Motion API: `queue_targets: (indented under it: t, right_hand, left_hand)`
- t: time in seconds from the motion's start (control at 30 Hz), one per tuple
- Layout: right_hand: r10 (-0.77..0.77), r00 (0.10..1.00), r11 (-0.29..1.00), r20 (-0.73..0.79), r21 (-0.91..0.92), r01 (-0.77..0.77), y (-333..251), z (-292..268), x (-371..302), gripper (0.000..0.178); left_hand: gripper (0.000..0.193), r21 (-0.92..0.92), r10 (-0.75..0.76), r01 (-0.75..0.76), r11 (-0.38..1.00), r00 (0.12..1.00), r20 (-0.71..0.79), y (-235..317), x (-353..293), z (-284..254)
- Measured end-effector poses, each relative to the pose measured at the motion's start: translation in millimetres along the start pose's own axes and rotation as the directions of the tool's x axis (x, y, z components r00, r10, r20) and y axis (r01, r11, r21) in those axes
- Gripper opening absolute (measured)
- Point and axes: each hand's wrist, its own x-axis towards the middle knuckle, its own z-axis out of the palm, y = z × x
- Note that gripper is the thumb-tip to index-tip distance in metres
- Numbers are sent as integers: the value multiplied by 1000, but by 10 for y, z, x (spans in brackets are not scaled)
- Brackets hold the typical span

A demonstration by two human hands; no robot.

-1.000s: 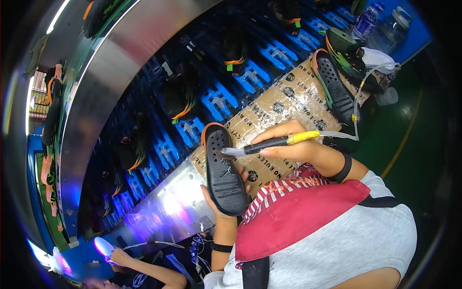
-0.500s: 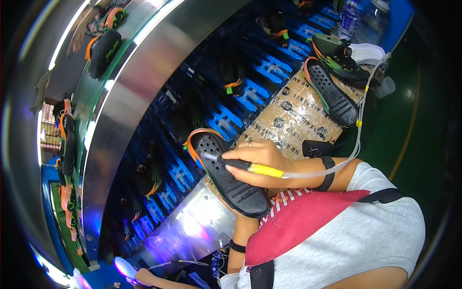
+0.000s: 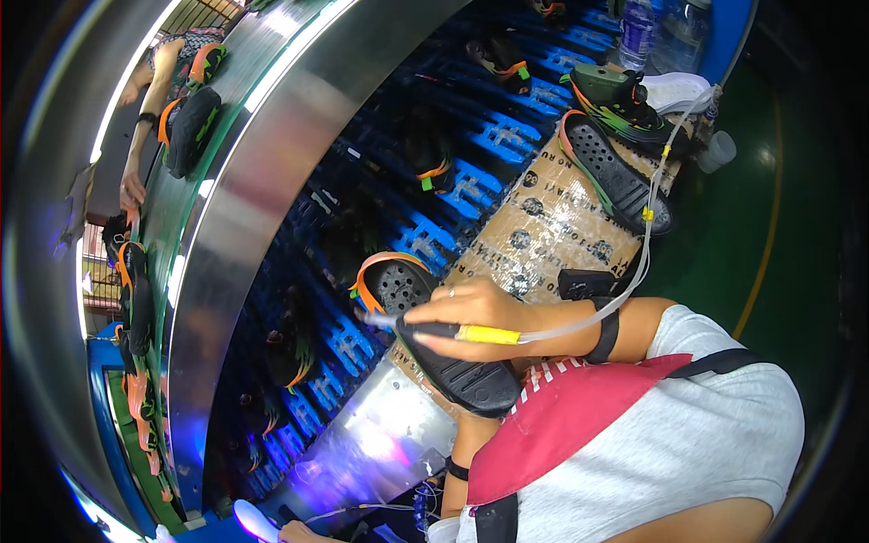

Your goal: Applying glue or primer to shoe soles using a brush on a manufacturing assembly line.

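A black shoe sole (image 3: 475, 385) with a perforated inner face and an orange-and-green rim is tilted in front of my body. My left forearm (image 3: 469, 439) runs under its heel end; the sole rests in my left hand, whose fingers are hidden beneath it. My right hand (image 3: 480, 308) is closed around a glue brush (image 3: 489, 335) with a black handle and yellow tape. A clear tube (image 3: 644, 240) trails from the brush's rear end past my wrist. Its pale tip crosses the sole's left rim, below the orange part; whether it touches cannot be seen.
Another sole (image 3: 606, 172) and a dark shoe upper (image 3: 625, 104) lie on the taped cardboard (image 3: 529, 237), near a plastic cup (image 3: 718, 151) and a bottle (image 3: 636, 36). Blue racks (image 3: 425, 237) carry shoes beyond. At far left, a co-worker's hand (image 3: 133, 192) reaches over a conveyor with shoes.
My right hand has shifted slightly left and down, taking the brush tip from the sole's perforated face to its left rim. The sole has moved slightly right and down. A co-worker's arm has reached downward.
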Motion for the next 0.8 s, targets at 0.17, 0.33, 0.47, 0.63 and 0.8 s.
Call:
queue_targets:
  t: [0.17,0.33,0.47,0.63,0.8]
  right_hand:
    - [-49,998,961,50,-270,61,23,49,-35,23]
    - [-99,988,995,119,-16,101,-3,43,-79,22]
    - [-13,1000,990,-7,-142,11,-44,3,-64,19]
    - [-64,902,984,426,-122,127,-139,-31,-132,24]
    - [-92,959,995,269,-17,100,-106,-33,-171,26]
  left_hand:
    - [78,0,7,-7,1000,1000,3,30,-28,64]
    - [78,-6,-2,2,1000,1000,24,21,15,64]
    - [78,-10,10,-10,1000,1000,26,61,43,110]
    - [78,-15,4,-4,1000,999,41,54,82,171]
    - [78,-64,22,-18,998,997,76,71,207,245]
